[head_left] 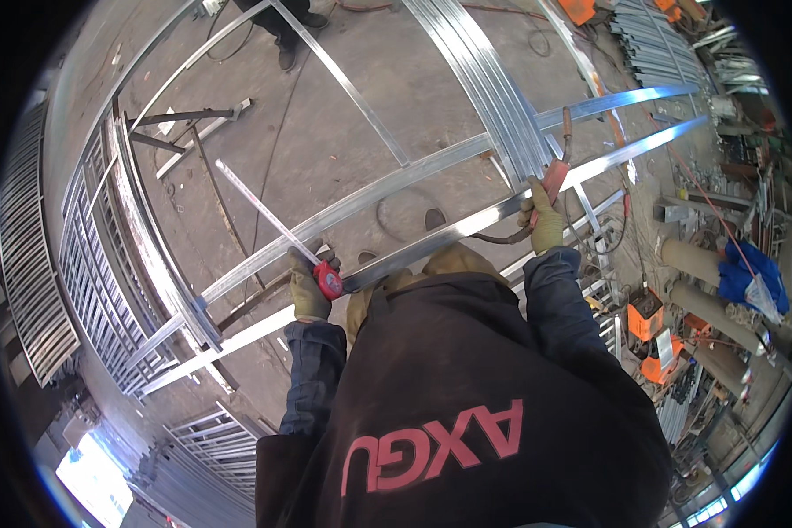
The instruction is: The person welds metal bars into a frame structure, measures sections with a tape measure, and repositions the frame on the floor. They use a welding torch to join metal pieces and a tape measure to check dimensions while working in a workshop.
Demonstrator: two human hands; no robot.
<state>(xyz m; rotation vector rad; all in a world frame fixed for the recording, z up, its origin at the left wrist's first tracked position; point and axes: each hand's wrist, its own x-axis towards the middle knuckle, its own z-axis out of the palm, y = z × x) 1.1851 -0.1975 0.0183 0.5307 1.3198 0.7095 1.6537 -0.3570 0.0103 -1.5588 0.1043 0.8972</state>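
My left hand [306,295], in a tan work glove, is closed round a red tape measure [328,280]. Its white blade [260,208] sticks out toward the far left, over the far rail [352,208] of a metal frame. My right hand [546,222], gloved too, grips a red welding electrode holder [554,179] with a dark cable [502,239] trailing from it. That hand is just beside the shiny near rail [453,234], which runs across in front of my body. A bundle of square steel tubes [484,84] extends away from the far rail.
Barred metal panels [106,238] stand at the left, with another railing [31,238] beyond. Another person's leg [286,44] shows at the top. Orange machines [645,314], a blue cloth [748,273] and thick pipes [695,257] lie at the right, near loose cables.
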